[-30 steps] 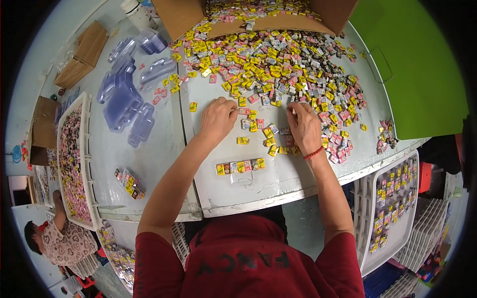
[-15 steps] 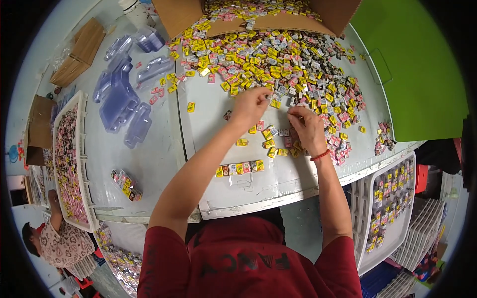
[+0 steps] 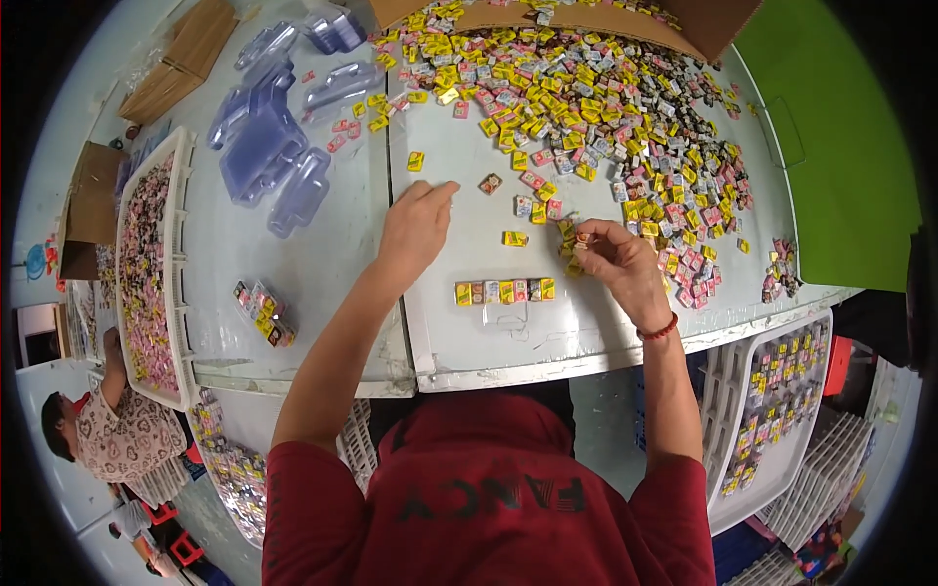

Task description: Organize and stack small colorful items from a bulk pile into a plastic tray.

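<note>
My right hand (image 3: 625, 273) pinches a small wrapped candy (image 3: 582, 237) between thumb and fingers, above the white table; yellow pieces lie just beside and under it. My left hand (image 3: 415, 234) hovers palm down to the left, fingers bent together; what they hold, if anything, is hidden. Between my hands and nearer to me, a row of candies (image 3: 505, 291) in yellow, brown, white and pink lies over a clear plastic blister (image 3: 504, 314). A few loose candies, such as a brown one (image 3: 490, 184) and a yellow one (image 3: 515, 238), lie between my hands.
A large heap of candies (image 3: 586, 107) spills from a cardboard box (image 3: 625, 27). Clear blisters (image 3: 259, 146) and a filled pack (image 3: 264, 313) lie left. A crate of candies (image 3: 183, 264) stands far left, near another person (image 3: 127, 435). Trayed packs (image 3: 782, 391) stand right.
My left hand has moved left, away from the heap. My right hand has come slightly down and now pinches a candy beside several yellow pieces. The view has shifted, moving the table within the picture.
</note>
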`<act>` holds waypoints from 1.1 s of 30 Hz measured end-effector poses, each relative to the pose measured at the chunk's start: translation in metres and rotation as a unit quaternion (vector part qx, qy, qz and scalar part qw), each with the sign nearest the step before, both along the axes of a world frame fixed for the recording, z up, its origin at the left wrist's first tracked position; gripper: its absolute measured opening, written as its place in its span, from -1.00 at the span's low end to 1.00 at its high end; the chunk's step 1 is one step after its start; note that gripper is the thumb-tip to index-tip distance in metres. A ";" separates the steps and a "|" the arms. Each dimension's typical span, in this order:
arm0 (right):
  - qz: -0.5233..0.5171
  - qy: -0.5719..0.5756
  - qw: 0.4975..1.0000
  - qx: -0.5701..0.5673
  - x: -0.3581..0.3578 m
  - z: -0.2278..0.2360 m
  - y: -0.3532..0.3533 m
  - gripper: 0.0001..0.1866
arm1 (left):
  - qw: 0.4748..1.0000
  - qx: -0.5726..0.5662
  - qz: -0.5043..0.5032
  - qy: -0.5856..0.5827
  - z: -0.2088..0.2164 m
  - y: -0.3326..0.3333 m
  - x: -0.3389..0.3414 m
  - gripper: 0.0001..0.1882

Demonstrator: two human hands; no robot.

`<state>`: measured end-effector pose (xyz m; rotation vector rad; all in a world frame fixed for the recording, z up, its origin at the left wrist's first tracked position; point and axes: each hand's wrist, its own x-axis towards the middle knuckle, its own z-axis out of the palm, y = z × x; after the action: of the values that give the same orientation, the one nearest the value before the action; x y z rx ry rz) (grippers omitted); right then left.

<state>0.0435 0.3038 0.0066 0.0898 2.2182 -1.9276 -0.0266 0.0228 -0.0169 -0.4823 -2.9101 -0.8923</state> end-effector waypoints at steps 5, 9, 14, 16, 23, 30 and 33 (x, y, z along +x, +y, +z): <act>-0.012 -0.005 1.000 -0.022 0.023 -0.003 -0.008 -0.68 | 0.992 0.022 -0.057 0.111 -0.014 -0.006 0.001 -0.73; -0.024 0.103 0.984 0.142 0.033 -0.011 -0.028 -0.67 | 0.987 0.009 -0.063 0.147 -0.021 -0.014 -0.004 -0.75; -0.009 0.217 0.958 0.189 0.048 -0.007 -0.052 -0.65 | 0.996 0.026 -0.060 0.061 -0.005 -0.023 0.000 -0.78; -0.005 0.296 0.922 0.250 0.058 -0.009 -0.061 -0.63 | 0.991 0.135 -0.014 0.005 0.004 -0.021 0.015 -0.79; 0.042 0.293 0.896 0.330 0.070 -0.020 -0.066 -0.62 | 0.965 0.230 -0.098 0.076 -0.004 0.017 0.115 -0.75; 0.006 0.326 0.868 0.374 0.075 -0.033 -0.070 -0.68 | 0.967 0.162 -0.125 0.154 -0.024 0.026 0.117 -0.76; 0.004 0.336 0.857 0.390 0.076 -0.034 -0.071 -0.70 | 0.968 0.138 -0.131 0.165 -0.021 0.024 0.119 -0.74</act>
<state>0.1198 0.2326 -0.0270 -0.5576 3.3071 -0.9803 0.0920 0.0472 -0.0377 -0.9075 -2.4116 -1.1041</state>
